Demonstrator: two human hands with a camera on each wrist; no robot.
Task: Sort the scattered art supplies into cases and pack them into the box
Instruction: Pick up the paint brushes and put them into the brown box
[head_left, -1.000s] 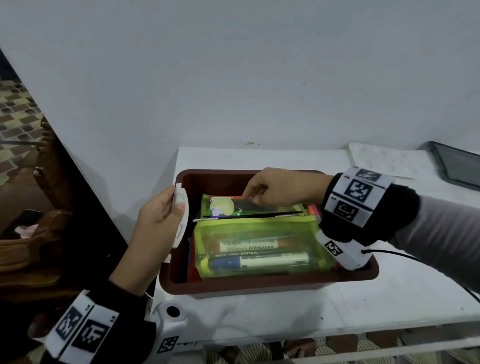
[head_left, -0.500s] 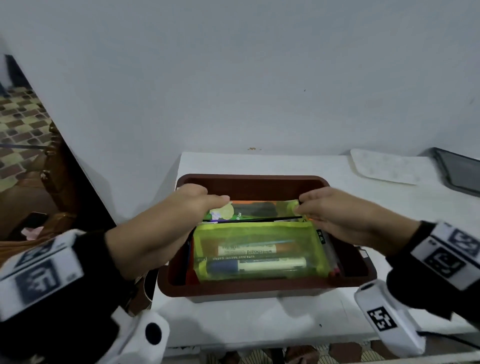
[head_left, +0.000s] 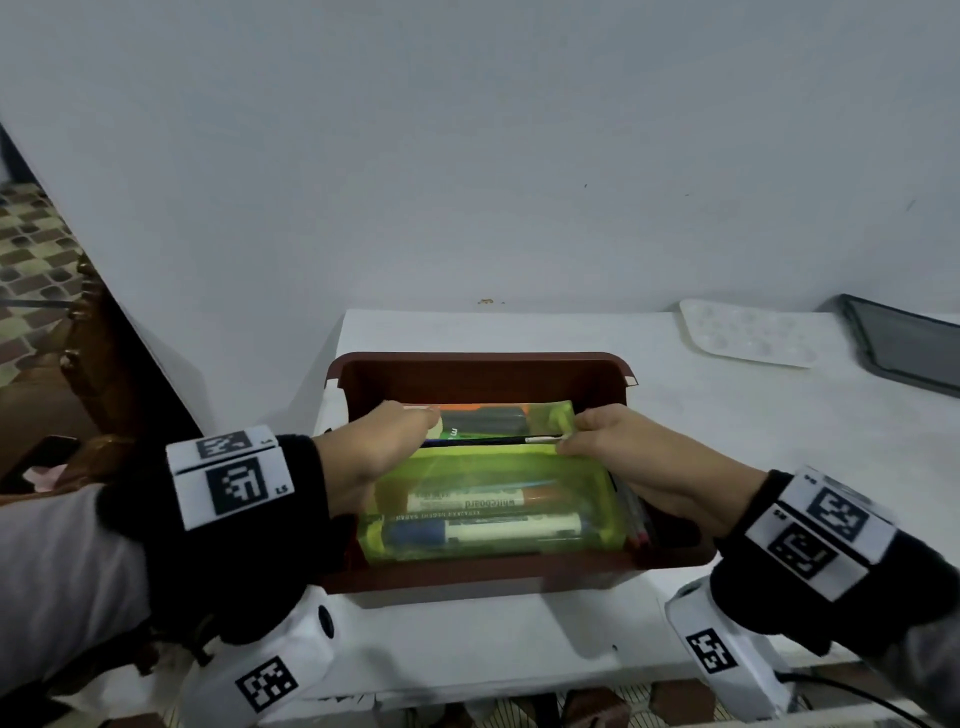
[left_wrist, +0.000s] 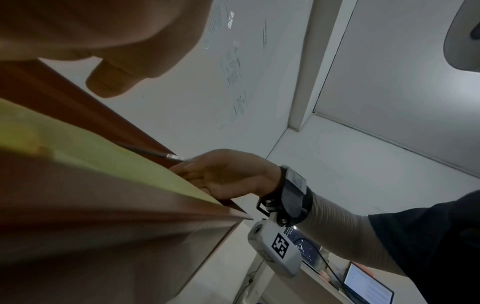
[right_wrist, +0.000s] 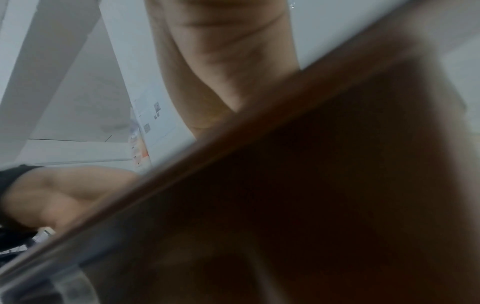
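A brown box (head_left: 483, 574) sits on the white table (head_left: 727, 415), holding a near green mesh case (head_left: 493, 506) of markers and a second green case (head_left: 550, 415) behind it. The left hand (head_left: 363, 457) and right hand (head_left: 639, 462) pinch the rear case's two ends, a thin paintbrush (head_left: 493, 440) lying between the cases.

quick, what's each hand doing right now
Left hand: grips the left end of the far green case in the brown box.
Right hand: pinches the right end of that same case.
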